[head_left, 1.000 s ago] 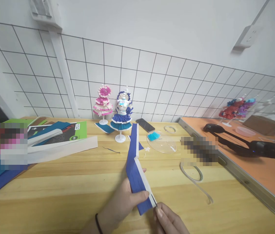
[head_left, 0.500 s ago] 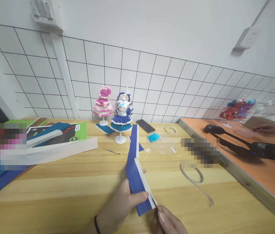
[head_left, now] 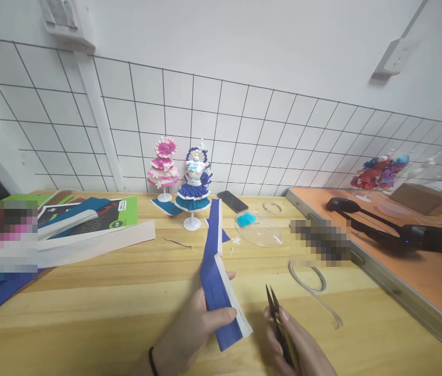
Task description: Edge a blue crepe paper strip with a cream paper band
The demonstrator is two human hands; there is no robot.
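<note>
My left hand point(head_left: 201, 324) is closed on a long blue paper strip point(head_left: 215, 287) with a white border, its thumb pressed on the lower part near the white edge. The strip bends midway and its far end reaches toward a miniature dress form point(head_left: 192, 196) in a blue, white and teal ruffled skirt. To the right, apart from the strip, my right hand point(head_left: 299, 339) grips dark pointed tweezers point(head_left: 272, 303); their tips are parted, with nothing visible between them. A smaller blue piece point(head_left: 221, 234) lies behind the strip.
A pink-and-white dress form point(head_left: 163, 172), a phone point(head_left: 232, 201) and a clear round plate point(head_left: 264, 233) with bright blue pieces stand or lie behind. Coiled tape point(head_left: 311, 284) rests at right, beside the raised orange board point(head_left: 432, 282). Papers point(head_left: 99, 243) cover the left.
My right hand has drawn the tweezers off the strip's white edge and moved right, their tips now apart. My left hand keeps its hold on the strip, almost still.
</note>
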